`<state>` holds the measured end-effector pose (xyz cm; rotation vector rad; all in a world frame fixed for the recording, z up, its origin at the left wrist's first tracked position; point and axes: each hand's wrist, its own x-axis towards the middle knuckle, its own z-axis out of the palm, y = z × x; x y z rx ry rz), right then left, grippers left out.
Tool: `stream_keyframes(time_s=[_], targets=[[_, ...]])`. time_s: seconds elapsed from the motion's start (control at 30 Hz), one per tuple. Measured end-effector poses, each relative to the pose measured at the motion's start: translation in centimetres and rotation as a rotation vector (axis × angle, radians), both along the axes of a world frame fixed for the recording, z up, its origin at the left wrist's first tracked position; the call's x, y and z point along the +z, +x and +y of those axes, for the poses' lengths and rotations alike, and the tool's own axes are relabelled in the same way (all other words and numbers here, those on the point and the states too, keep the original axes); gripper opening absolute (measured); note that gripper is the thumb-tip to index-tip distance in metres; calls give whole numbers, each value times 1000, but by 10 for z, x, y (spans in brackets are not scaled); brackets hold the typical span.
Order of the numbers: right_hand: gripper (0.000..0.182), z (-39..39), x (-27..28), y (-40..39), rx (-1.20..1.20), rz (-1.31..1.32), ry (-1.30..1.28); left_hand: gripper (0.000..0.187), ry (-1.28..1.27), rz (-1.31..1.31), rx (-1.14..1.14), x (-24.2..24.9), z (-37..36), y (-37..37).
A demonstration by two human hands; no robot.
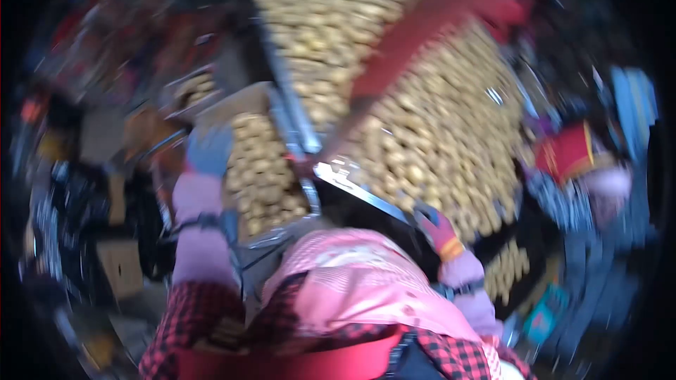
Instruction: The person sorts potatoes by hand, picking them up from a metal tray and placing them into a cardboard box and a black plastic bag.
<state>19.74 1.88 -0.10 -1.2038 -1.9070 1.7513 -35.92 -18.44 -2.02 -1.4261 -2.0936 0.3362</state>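
My left hand [209,149], in a blurred blue-grey glove, is at the left side of a cardboard box [255,98] filled with small tan potatoes [260,162]. Motion smear hides how its fingers are set. My right hand [438,231], in a grey, pink and orange glove, is beside the right end of a shiny metal rim [366,197]. Whether it grips that rim cannot be made out. Beyond the rim spreads a large bed of the same potatoes [422,141]. Clear plastic lines the box's near edge.
A co-worker's red sleeve [429,28] reaches across the potato bed towards the rim's corner. A metal divider [289,98] runs up between box and bed. At right are a red bag-like item [565,151] and a teal packet [547,312]. Brown cardboard [118,267] lies at left.
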Motion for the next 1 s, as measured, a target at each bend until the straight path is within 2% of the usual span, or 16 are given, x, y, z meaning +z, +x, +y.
stream_keyframes(time_s=[0.03, 0.07, 0.1, 0.13, 0.2, 0.23, 0.3, 0.43, 0.53, 0.57, 0.67, 0.7, 0.8, 0.87, 0.93, 1.0], targets=[[40, -5, 4, 9, -20, -80, 37, 44, -73, 99, -186, -14, -3, 30], [41, -6, 7, 14, -23, -156, 65, 46, -160, -275, -328, -3, 1, 65], [44, -15, 6, 21, -93, -193, -36, 49, -363, -847, -319, 23, 13, 111], [47, -21, 4, 23, -132, -217, -141, 52, -580, -1287, -192, 46, 32, 149], [49, -26, 32, 21, -136, -324, -108, 57, -937, -1729, 48, 78, 60, 205], [50, -28, 40, 18, -120, -370, -91, 57, -771, -2214, 128, 60, 57, 212], [50, -29, -11, 36, -112, -277, -120, 57, -186, -3102, 273, 28, 58, 226], [49, -15, -28, 40, -93, -279, -193, 63, -256, -2909, 241, 30, 103, 251], [49, 8, 25, 34, -62, -328, -106, 61, 111, -2771, 82, 20, 118, 266], [53, 10, -3, 44, -124, -221, -150, 55, 213, -2568, 125, 14, 125, 266], [48, 20, -4, 57, -148, -256, -57, 54, 294, -1650, -295, 9, 158, 259], [41, 23, -6, 64, -128, -312, -12, 59, 282, -1330, -385, 14, 170, 257], [38, 45, -40, 77, -147, -280, 172, 67, 167, -873, -368, -19, 193, 245], [43, 72, -35, 73, -253, -264, 191, 71, 118, -837, -342, -34, 196, 246], [45, 101, 3, 62, -307, -309, 207, 71, 76, -852, -353, -29, 198, 248], [45, 130, -21, 58, -338, -320, 413, 70, 69, -873, -318, -27, 200, 249]])
